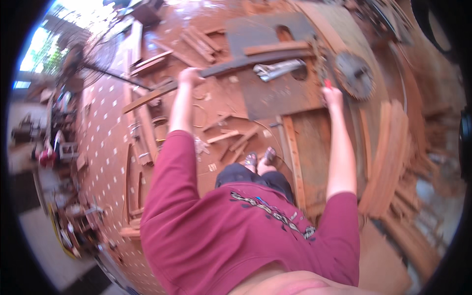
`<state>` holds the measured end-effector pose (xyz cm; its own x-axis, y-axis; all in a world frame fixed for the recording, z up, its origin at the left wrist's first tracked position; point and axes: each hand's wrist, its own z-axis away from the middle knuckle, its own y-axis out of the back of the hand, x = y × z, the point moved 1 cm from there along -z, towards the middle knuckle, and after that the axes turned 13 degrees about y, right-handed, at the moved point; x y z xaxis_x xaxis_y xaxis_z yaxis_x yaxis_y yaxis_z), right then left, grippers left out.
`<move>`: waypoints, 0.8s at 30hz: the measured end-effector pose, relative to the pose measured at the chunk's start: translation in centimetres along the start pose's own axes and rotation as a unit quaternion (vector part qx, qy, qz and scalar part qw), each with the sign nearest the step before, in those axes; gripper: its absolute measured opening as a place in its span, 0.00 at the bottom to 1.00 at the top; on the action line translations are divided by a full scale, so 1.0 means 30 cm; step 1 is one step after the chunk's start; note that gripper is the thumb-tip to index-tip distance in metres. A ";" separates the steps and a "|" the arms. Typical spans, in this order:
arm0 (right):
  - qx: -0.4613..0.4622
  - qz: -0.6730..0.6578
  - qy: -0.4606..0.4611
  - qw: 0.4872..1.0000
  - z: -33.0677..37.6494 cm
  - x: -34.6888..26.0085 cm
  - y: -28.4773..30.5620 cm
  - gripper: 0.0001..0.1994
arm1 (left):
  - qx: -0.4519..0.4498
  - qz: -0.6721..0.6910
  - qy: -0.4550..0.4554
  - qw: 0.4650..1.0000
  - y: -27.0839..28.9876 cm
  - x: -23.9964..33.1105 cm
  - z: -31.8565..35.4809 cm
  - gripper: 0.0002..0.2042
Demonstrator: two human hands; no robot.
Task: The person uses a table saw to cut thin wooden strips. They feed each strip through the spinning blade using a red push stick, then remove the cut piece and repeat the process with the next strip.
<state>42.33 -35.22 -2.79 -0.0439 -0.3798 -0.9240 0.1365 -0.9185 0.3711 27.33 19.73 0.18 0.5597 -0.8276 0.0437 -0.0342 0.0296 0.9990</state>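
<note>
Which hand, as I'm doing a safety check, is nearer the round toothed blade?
Right. The right hand is close by, just left of the round toothed blade; the left hand is much farther left, at the long wooden bar.

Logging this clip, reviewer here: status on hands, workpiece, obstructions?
Left hand gripping long wooden strip. Right hand holding red object. Silvery bundle beside strip; toothed disc near right hand.

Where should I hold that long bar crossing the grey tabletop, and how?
Probably the long bar is best held where it sticks out past the left edge of the grey tabletop, by the left hand. Come from the left: it's narrow enough to curl fingers around, and well away from the toothed disc.
</note>
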 end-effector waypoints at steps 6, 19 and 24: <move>0.012 0.048 -0.036 0.998 -0.029 -0.111 -0.002 0.04 | -0.026 -0.027 0.011 0.999 0.028 0.030 -0.064 0.19; -0.030 0.098 -0.009 0.995 0.061 -0.079 0.052 0.09 | -0.082 0.250 -0.063 0.963 0.053 0.058 -0.056 0.36; -0.046 0.106 -0.025 0.993 0.106 -0.027 0.087 0.13 | 0.114 0.334 -0.183 0.918 0.118 0.538 0.007 0.24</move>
<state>39.59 -37.66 -0.78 -0.0539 -0.5705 -0.8196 0.2374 -0.8045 0.5444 36.07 6.35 4.42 0.0370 -0.8016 0.5967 -0.4634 0.5153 0.7209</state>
